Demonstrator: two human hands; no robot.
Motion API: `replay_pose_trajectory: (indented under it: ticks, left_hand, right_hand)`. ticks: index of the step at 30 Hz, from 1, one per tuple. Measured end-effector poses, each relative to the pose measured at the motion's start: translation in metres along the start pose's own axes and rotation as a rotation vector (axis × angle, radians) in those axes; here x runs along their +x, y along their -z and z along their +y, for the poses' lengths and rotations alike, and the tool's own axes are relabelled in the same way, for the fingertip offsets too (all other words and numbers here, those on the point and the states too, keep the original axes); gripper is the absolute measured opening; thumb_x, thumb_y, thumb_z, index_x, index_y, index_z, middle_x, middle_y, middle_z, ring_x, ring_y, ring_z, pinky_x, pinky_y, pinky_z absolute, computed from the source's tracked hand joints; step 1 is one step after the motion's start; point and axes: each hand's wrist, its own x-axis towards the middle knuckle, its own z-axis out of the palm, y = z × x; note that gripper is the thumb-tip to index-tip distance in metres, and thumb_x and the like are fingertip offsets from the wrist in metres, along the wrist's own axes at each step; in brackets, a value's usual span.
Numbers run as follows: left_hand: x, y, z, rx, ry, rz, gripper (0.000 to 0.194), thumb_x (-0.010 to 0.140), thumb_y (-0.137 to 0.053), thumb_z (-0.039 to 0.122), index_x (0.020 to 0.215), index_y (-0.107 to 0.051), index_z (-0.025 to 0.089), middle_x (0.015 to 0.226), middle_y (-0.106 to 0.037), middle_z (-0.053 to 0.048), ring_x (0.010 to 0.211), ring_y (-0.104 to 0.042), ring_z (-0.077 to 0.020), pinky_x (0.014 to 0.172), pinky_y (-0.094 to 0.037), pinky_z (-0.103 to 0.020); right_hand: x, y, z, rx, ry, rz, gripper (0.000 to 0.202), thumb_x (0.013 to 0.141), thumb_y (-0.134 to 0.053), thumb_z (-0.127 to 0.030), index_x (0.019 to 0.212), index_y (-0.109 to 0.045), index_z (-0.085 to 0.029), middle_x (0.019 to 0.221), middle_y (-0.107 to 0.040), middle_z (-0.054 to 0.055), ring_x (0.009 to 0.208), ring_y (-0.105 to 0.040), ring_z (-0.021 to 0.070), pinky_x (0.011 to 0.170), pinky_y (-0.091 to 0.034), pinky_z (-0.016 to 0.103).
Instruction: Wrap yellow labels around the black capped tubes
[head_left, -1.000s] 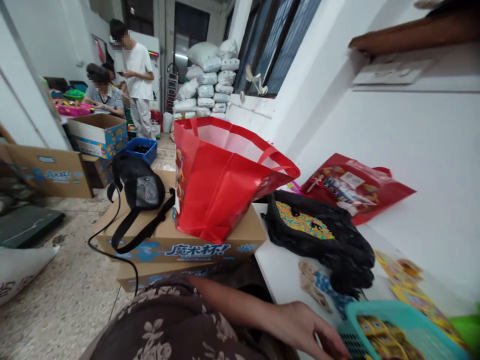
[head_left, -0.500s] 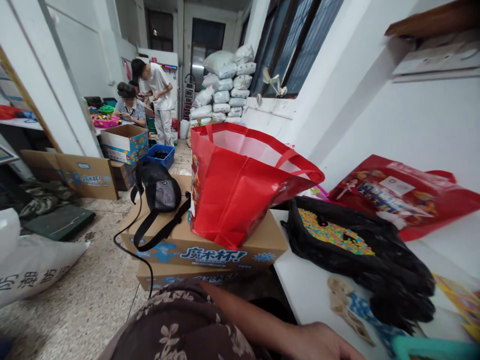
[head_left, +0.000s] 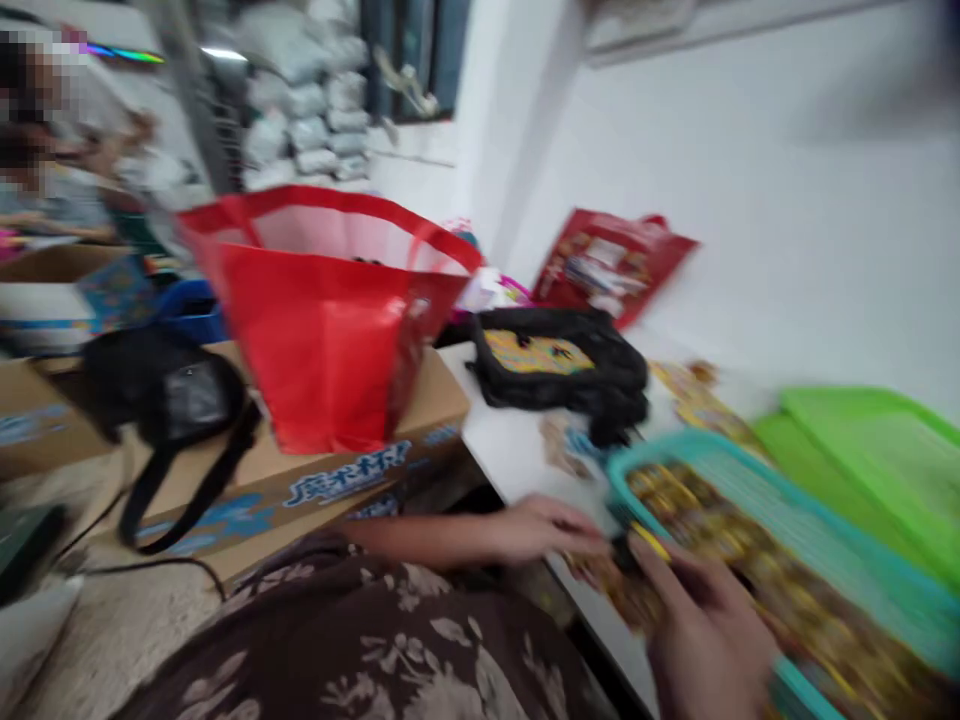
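My left hand (head_left: 536, 530) reaches in over the white table's front edge, fingers stretched toward my right hand and slightly blurred. My right hand (head_left: 712, 625) is closed, with a small black-and-yellow piece (head_left: 641, 543) at its fingertips. That piece sits between the two hands, too smeared to name, and I cannot tell whether the left fingertips touch it. Beside the right hand stands a turquoise basket (head_left: 694, 440) filled with many small gold-and-brown pieces (head_left: 750, 560). More brownish pieces (head_left: 619, 585) lie on the table below the hands.
A red bag (head_left: 315, 340) stands on cardboard boxes (head_left: 360, 480), with a black strapped bag (head_left: 176, 385) at its left. On the table (head_left: 499, 450) is a black-lined tray (head_left: 615, 350) of colourful bits. Green baskets (head_left: 870, 440) lie right. People (head_left: 60, 150) are at back left.
The view has swung right and down, bringing the turquoise and green baskets into sight. My right hand has come into view, and my left hand now shows its fingers close to it.
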Motion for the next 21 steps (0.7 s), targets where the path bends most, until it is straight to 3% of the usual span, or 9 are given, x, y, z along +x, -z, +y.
replay_pose_trajectory:
  ticks: [2, 6, 15, 21]
  left_hand:
    - [-0.007, -0.003, 0.010, 0.023, 0.029, -0.026, 0.059, 0.052, -0.081, 0.062, 0.077, -0.071, 0.010, 0.071, -0.068, -0.005, 0.062, -0.061, -0.0144, 0.066, -0.051, -0.030]
    - [0.004, -0.007, 0.013, 0.051, 0.030, 0.006, 0.048, 0.065, -0.078, 0.056, 0.077, -0.069, 0.010, 0.065, -0.067, -0.004, 0.053, -0.060, -0.0126, 0.051, -0.047, -0.024]
    - [0.012, -0.013, 0.003, 0.029, 0.079, -0.002, 0.045, 0.066, -0.079, 0.052, 0.076, -0.065, 0.011, 0.066, -0.067, -0.003, 0.047, -0.062, -0.0130, 0.040, -0.042, -0.020]
    - [0.015, -0.018, 0.001, -0.035, 0.100, -0.036, 0.048, 0.063, -0.081, 0.053, 0.075, -0.065, 0.010, 0.065, -0.066, -0.005, 0.051, -0.064, -0.0154, 0.041, -0.045, -0.022]
  right_hand:
    - [0.000, -0.002, 0.000, 0.099, -0.044, 0.071, 0.036, 0.056, -0.088, -0.045, 0.074, -0.071, -0.019, 0.069, -0.068, 0.000, 0.061, -0.060, 0.0160, 0.061, -0.049, 0.031]
    - [0.011, -0.005, 0.007, 0.206, -0.045, 0.053, 0.028, 0.064, -0.083, -0.041, 0.072, -0.067, -0.019, 0.064, -0.064, -0.002, 0.057, -0.056, 0.0128, 0.058, -0.045, 0.028]
    - [0.006, -0.002, 0.016, 0.211, 0.044, 0.122, 0.022, 0.066, -0.083, -0.032, 0.078, -0.067, -0.021, 0.067, -0.064, -0.004, 0.059, -0.054, 0.0127, 0.059, -0.044, 0.028]
    - [0.010, 0.002, 0.019, 0.328, -0.050, 0.099, 0.022, 0.066, -0.082, -0.035, 0.072, -0.066, -0.022, 0.066, -0.066, -0.003, 0.061, -0.057, 0.0141, 0.062, -0.047, 0.030]
